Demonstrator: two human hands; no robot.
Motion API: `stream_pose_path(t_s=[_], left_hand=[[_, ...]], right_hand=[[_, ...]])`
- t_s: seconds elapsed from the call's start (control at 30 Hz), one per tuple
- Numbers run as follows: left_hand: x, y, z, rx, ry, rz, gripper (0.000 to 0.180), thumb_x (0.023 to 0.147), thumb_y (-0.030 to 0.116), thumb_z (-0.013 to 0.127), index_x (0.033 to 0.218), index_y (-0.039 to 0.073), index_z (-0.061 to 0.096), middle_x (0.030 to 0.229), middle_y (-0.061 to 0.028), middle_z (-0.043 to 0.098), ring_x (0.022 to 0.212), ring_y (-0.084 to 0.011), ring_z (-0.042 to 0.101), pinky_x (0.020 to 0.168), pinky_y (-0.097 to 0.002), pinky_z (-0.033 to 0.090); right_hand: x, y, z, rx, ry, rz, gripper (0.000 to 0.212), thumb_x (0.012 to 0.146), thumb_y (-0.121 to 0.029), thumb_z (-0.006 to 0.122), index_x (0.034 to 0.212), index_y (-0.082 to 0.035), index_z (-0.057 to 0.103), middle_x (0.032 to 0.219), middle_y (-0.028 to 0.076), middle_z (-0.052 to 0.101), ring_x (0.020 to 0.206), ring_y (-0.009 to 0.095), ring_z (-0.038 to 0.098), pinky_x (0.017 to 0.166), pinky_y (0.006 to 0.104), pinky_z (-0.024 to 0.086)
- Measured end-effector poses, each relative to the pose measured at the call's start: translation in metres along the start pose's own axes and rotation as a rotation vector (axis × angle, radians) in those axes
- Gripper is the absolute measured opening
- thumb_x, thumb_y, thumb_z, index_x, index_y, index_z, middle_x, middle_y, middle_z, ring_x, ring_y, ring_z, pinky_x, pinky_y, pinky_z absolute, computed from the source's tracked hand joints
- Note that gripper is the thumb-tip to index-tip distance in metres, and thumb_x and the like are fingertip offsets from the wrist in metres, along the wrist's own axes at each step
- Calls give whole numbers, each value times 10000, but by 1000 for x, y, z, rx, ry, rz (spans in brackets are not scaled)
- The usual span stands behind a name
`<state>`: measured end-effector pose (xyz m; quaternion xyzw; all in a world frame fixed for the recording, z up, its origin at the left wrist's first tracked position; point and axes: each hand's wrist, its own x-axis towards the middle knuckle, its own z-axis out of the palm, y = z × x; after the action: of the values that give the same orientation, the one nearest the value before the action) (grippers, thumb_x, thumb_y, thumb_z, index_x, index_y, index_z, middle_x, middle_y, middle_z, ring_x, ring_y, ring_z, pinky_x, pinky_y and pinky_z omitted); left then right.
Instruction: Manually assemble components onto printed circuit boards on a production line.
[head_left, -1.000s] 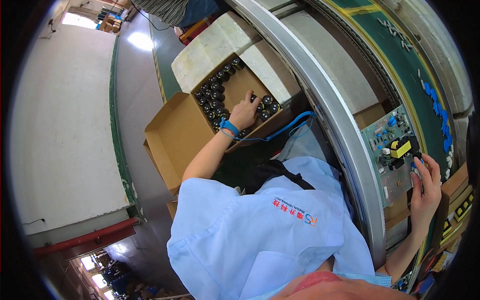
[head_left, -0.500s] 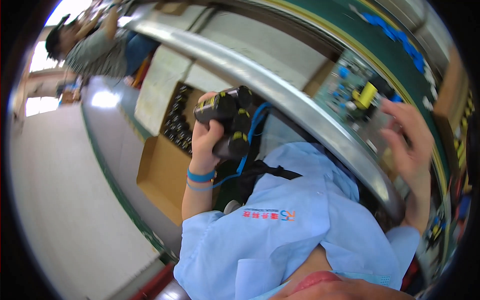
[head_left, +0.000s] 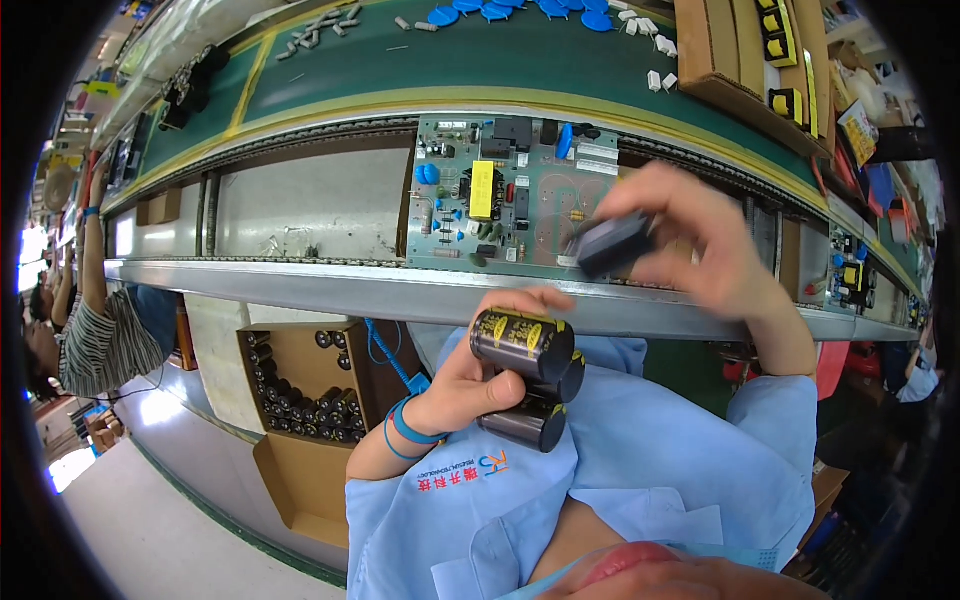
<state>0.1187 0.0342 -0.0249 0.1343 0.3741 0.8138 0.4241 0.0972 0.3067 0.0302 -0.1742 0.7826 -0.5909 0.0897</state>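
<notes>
My left hand (head_left: 462,392) is closed around a cluster of large black cylindrical capacitors (head_left: 525,342) with yellow markings, three of them visible. It is on the near side of the metal rail, in front of my chest. In my right hand (head_left: 715,245), slightly blurred, is one more black capacitor (head_left: 612,245), tilted, its lead end toward the board. This hand is over the right part of a green circuit board (head_left: 550,210). The board carries a yellow transformer (head_left: 482,190), blue discs and other parts; its right end is partly hidden by my hand.
Along the near side runs a metal rail (head_left: 350,280). A cardboard box (head_left: 298,362) of capacitors stands at lower left. Beyond the board, a green belt (head_left: 350,75) bears blue discs (head_left: 497,11) and white blocks (head_left: 655,80). Another person (head_left: 115,340) works at far left.
My view has turned and levelled toward the board. My left hand has come away from the box with its capacitors. My right hand, empty before, now holds one capacitor over the board.
</notes>
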Motion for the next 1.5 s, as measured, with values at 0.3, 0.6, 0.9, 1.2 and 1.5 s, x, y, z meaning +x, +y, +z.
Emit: stream_pose_path(t_s=[0.3,0.6,0.9,1.2,1.5], left_hand=[[-12,-14,0,-107,46,-68,697,927,503,625,1378,78,307,1222,-64,520,1123,-134,520,967,-297,414],[-12,-8,-1,-108,215,-124,714,941,678,405,1267,42,414,1026,-153,621,936,-197,628,806,-323,524],[-7,-9,-1,-79,231,-141,743,917,710,427,1230,37,459,935,-115,637,771,-150,644,670,-271,540],[-5,3,1,-122,125,-175,590,993,549,445,1325,62,424,1126,-67,571,963,-90,558,824,-234,465],[8,6,12,-94,226,-54,593,1009,454,486,1442,71,352,1142,-49,559,964,-98,546,846,-228,450]], right_hand=[[35,31,-1,-316,142,60,441,778,31,698,1200,-19,582,1092,85,631,969,166,636,816,298,537],[39,22,12,-801,84,-224,435,682,-16,751,1089,-49,601,973,110,634,856,316,642,677,385,525],[39,23,12,-852,124,-279,437,677,-23,759,1088,-48,613,980,99,636,834,301,647,662,377,531],[37,24,5,-842,72,-226,422,714,-44,766,1113,-21,630,1007,136,654,867,312,657,697,353,541],[27,-5,9,-871,117,-345,509,702,-145,778,1197,-99,669,1152,129,648,840,251,681,678,326,555]])
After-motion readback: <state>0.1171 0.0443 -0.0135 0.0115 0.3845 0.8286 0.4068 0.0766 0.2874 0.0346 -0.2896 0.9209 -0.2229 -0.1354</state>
